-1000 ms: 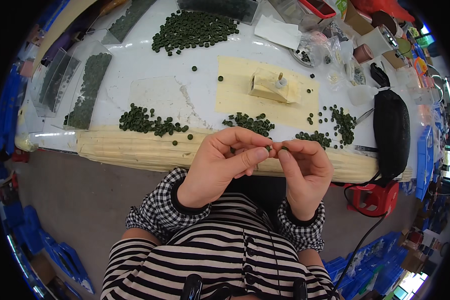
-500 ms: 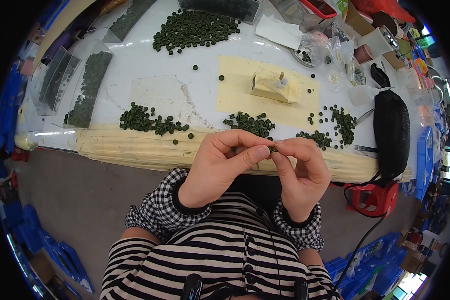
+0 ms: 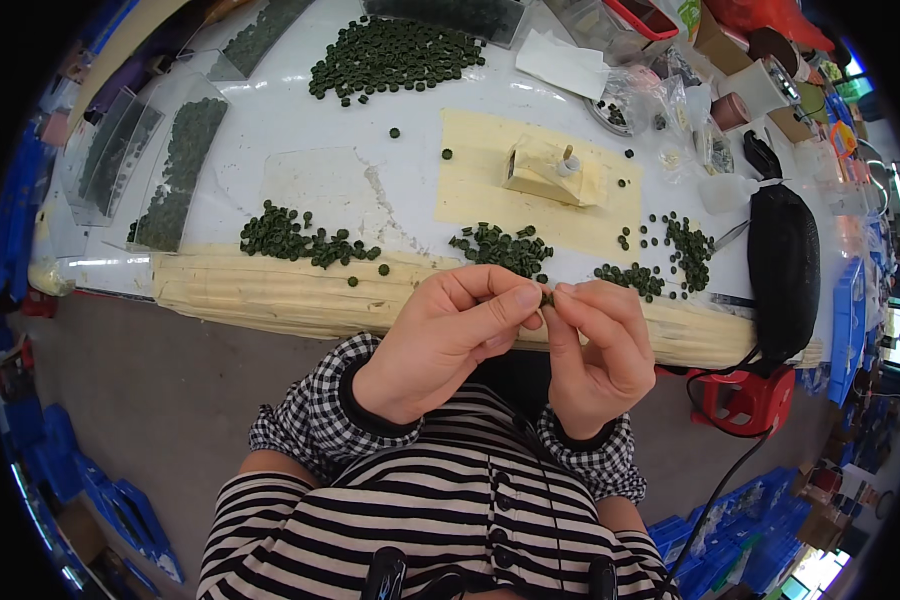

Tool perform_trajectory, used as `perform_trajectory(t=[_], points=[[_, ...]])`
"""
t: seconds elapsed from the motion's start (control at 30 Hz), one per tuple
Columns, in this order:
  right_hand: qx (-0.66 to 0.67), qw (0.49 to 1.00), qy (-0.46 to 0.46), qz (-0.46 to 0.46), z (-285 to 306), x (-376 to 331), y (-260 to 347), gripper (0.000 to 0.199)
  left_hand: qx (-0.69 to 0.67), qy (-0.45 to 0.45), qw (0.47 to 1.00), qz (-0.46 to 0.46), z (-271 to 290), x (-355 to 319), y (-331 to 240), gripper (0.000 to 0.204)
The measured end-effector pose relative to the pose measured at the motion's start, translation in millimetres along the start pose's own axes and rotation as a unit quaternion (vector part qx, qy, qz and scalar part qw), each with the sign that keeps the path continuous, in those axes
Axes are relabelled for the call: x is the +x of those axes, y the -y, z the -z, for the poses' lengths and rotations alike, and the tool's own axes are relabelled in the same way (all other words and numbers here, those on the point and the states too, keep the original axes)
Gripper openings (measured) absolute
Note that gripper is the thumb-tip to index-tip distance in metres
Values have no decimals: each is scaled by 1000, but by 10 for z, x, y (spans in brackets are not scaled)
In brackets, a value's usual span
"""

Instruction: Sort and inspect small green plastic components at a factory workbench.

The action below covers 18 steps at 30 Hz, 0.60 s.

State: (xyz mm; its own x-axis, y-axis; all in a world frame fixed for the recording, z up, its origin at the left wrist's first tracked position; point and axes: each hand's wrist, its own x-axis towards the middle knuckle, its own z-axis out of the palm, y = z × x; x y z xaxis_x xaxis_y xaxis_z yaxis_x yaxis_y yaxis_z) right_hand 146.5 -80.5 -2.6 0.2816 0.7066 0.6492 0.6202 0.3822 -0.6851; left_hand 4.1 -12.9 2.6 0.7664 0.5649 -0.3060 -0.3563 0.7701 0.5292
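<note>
Green piece (image 3: 546, 299) sits between both hands (image 3: 432, 340) (image 3: 600, 360), seemingly pinched.

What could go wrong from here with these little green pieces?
The small green piece pinched between the left hand and right hand might slip from that fingertip grip. If dropped, it could get lost in the green pile just beyond. A loose disc on the table's tan front edge could roll off if knocked.
</note>
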Motion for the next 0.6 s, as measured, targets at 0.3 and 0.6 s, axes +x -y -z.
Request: perform_trajectory(t=[0.3,0.6], points=[[8,1000,23,14,60,-10,1,31,-35,11,999,35,-29,-17,-2,15],[-18,997,55,59,120,0,-3,33,51,-1,998,-25,-13,-28,59,14]])
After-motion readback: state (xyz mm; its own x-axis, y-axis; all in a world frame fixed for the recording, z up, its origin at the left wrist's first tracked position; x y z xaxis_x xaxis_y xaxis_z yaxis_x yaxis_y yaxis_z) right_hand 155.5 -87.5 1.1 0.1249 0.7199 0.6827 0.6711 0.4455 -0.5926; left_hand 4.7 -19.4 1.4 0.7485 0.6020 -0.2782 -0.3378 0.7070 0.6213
